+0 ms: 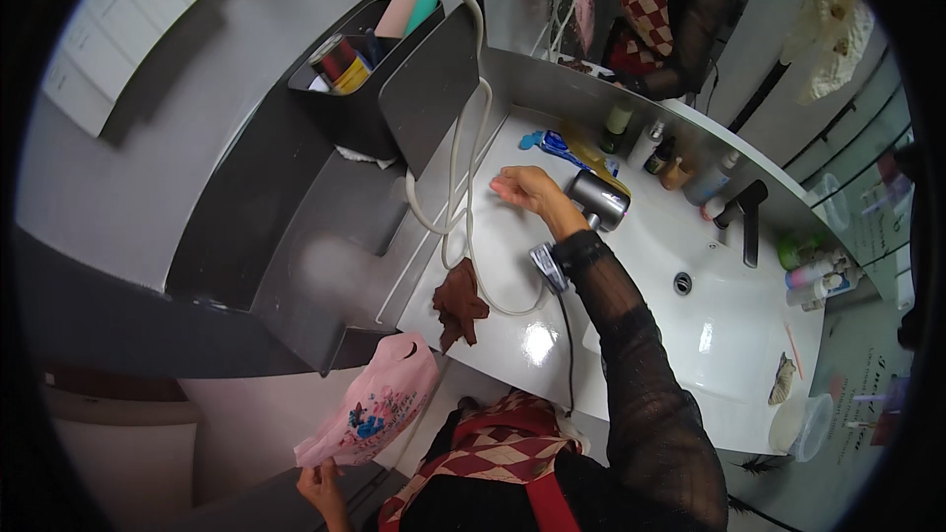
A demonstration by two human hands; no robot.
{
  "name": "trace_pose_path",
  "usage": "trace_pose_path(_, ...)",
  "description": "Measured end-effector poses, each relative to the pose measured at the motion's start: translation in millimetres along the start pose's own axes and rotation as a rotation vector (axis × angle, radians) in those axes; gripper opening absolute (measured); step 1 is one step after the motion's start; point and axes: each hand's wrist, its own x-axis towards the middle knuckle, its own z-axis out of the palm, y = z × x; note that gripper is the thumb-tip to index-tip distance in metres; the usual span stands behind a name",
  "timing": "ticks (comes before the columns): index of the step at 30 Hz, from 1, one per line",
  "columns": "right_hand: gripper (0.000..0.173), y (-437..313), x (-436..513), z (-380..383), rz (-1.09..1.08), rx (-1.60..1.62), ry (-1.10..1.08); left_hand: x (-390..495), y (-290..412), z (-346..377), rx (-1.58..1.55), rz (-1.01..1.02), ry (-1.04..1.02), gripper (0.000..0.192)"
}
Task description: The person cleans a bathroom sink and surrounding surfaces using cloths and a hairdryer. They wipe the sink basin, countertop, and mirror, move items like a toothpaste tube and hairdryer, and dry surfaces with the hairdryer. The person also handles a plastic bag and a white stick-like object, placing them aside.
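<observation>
My left hand, low on the left, pinches the edge of a pink plastic bag with a printed floral pattern. The bag hangs in front of the vanity, its handle hole uppermost. Over the white countertop, my right hand is held out with its fingers extended and nothing in it. Beside that wrist lies a grey hair dryer, partly covered by my forearm. A small grey device with a black cable sits against my right cuff. A crumpled brown cloth rests near the counter's left front corner.
A white cord loops down onto the counter. Left of it stands a black storage bin on a dark shelf. A toothpaste-like tube, bottles and a black faucet line the back of the sink basin, below a mirror.
</observation>
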Motion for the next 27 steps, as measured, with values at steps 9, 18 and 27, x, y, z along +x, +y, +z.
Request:
trace_pose_path(9,0.011,12,86,26,0.211,0.098,0.017,-17,19,5,0.056,-0.041,0.103,0.015)
trace_pose_path(18,0.009,-7,59,23,0.156,0.57,-0.1,-16,43,7,0.095,-0.041,0.067,0.015)
trace_pose_path(27,0.015,-17,49,9,-0.024,0.71,0.037,-22,47,14,0.07,-0.033,0.103,0.016)
